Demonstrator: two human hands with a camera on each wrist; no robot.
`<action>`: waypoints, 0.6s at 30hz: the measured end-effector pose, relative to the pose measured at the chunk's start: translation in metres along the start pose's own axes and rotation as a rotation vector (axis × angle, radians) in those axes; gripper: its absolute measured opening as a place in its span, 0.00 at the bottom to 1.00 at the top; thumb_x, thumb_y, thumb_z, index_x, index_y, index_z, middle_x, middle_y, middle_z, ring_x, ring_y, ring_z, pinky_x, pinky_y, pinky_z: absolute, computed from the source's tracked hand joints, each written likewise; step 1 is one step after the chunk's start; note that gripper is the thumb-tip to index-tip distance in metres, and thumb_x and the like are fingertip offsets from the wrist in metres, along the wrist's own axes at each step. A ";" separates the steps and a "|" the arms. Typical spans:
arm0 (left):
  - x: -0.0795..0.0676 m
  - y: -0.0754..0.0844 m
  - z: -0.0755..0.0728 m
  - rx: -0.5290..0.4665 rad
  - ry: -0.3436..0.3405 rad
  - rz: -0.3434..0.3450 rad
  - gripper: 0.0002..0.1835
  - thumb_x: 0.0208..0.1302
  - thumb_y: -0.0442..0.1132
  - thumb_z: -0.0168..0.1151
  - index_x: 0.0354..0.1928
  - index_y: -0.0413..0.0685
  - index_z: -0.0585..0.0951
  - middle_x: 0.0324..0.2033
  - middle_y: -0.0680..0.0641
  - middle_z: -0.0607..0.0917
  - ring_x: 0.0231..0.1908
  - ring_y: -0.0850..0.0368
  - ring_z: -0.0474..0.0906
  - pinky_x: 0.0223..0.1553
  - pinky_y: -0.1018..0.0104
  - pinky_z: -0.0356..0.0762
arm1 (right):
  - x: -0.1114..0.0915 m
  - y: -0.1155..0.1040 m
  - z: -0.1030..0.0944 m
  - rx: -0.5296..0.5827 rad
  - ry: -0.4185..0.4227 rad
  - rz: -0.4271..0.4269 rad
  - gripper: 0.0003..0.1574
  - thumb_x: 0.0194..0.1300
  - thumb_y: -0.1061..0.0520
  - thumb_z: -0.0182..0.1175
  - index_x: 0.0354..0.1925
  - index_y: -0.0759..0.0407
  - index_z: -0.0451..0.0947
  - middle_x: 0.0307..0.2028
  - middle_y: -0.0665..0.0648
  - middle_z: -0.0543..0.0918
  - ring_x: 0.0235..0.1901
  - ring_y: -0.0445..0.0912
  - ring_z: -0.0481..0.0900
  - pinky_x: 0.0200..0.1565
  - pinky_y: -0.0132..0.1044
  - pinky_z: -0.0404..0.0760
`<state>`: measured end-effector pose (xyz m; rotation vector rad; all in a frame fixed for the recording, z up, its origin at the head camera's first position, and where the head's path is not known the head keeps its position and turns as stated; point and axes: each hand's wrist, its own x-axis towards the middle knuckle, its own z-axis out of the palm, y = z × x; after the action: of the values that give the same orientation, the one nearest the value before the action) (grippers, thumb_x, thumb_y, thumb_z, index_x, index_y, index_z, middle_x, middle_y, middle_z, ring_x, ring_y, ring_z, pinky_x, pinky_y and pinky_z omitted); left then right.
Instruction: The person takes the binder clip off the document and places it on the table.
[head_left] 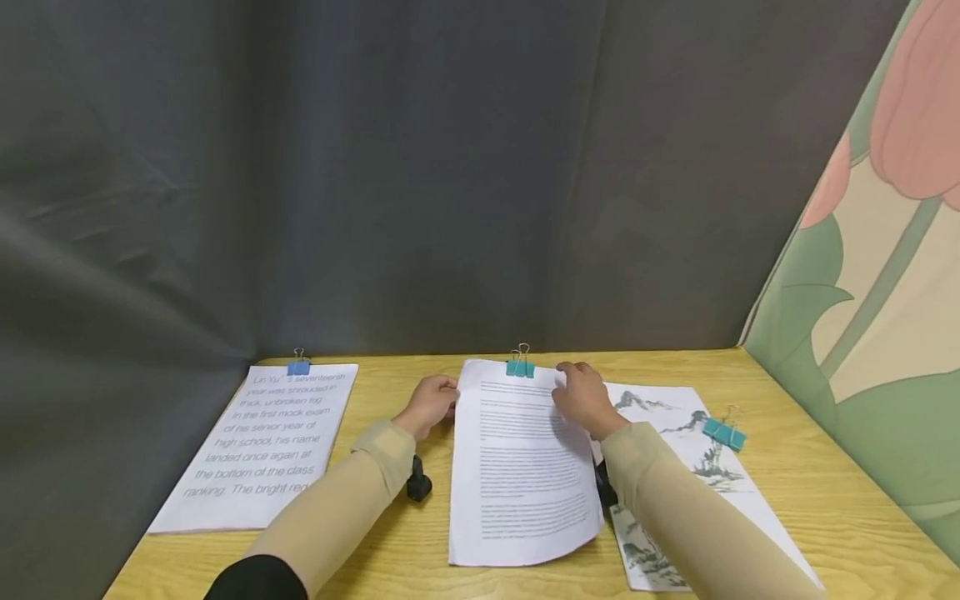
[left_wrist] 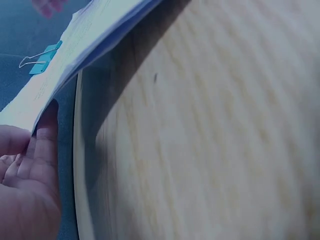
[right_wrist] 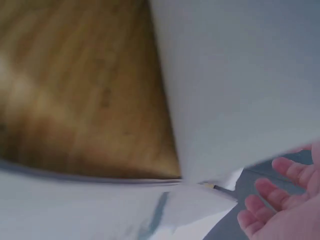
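Observation:
A stack of printed sheets (head_left: 528,475) with a teal binder clip (head_left: 520,368) at its top edge is tilted up off the table in the middle. My left hand (head_left: 429,404) grips its upper left edge; in the left wrist view the thumb lies on the front and the fingers (left_wrist: 46,145) behind. By the upper right corner is my right hand (head_left: 585,398). Its fingers (right_wrist: 270,192) look spread and loosely bent in the right wrist view, with nothing visibly pinched between them.
At the left lies a large-print stack (head_left: 262,442) with a blue binder clip (head_left: 298,367). To the right, partly under my right arm, an ink landscape picture (head_left: 675,408) bears another teal clip (head_left: 724,433). A dark curtain (head_left: 450,183) hangs behind the wooden table (head_left: 817,467).

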<state>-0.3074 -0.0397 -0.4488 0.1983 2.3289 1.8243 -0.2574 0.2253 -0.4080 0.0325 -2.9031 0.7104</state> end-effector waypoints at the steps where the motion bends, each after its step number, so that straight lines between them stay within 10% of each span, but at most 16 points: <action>1: 0.000 0.000 0.001 -0.003 0.002 0.002 0.12 0.75 0.28 0.52 0.54 0.29 0.79 0.43 0.40 0.82 0.37 0.54 0.78 0.39 0.62 0.80 | 0.002 -0.001 -0.001 0.001 0.000 -0.020 0.31 0.67 0.64 0.55 0.65 0.76 0.70 0.61 0.79 0.73 0.62 0.73 0.71 0.61 0.64 0.71; 18: -0.008 -0.002 -0.006 0.001 0.037 0.062 0.13 0.77 0.28 0.52 0.56 0.28 0.79 0.44 0.38 0.85 0.36 0.55 0.80 0.40 0.60 0.81 | 0.034 -0.030 -0.028 0.131 -0.101 -0.117 0.29 0.78 0.58 0.48 0.68 0.78 0.66 0.63 0.76 0.75 0.64 0.68 0.72 0.63 0.59 0.72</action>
<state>-0.3012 -0.0477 -0.4484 0.2413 2.3744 1.8710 -0.2859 0.2123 -0.3649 0.2577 -2.9142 0.9011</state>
